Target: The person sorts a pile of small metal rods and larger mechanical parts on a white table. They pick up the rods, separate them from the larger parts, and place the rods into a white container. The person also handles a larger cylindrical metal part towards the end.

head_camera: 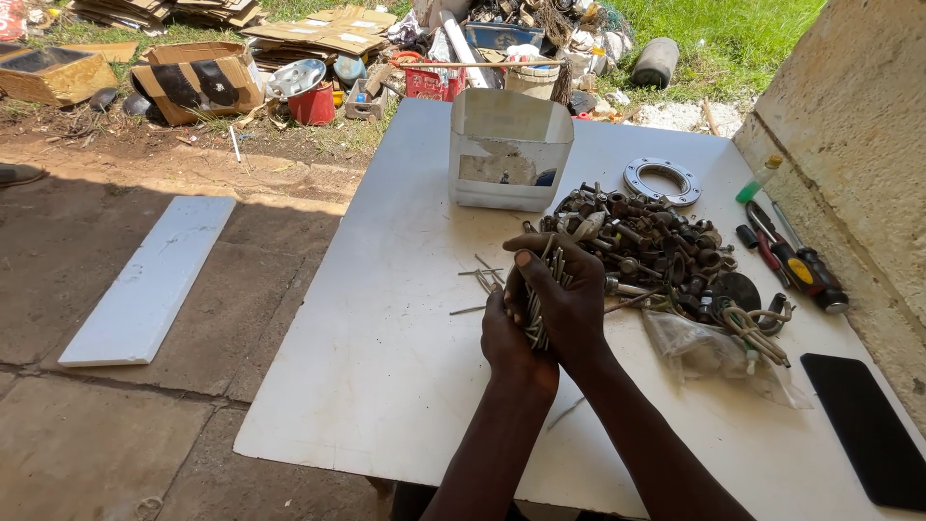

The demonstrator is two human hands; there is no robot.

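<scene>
Both hands bunch nails (pixel 536 307) over the counter (pixel 386 338): left hand (pixel 508 340) cups beneath, right hand (pixel 567 294) wraps on top. Keep both grips pressed tight, tips aligned, lest nails slip.

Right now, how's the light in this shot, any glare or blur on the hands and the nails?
Head view: table in even shade, sharp; yard beyond in hard sun, the white container brightly lit. Left hand and right hand dark but crisp around the nails; the phone shows no glare.
</scene>
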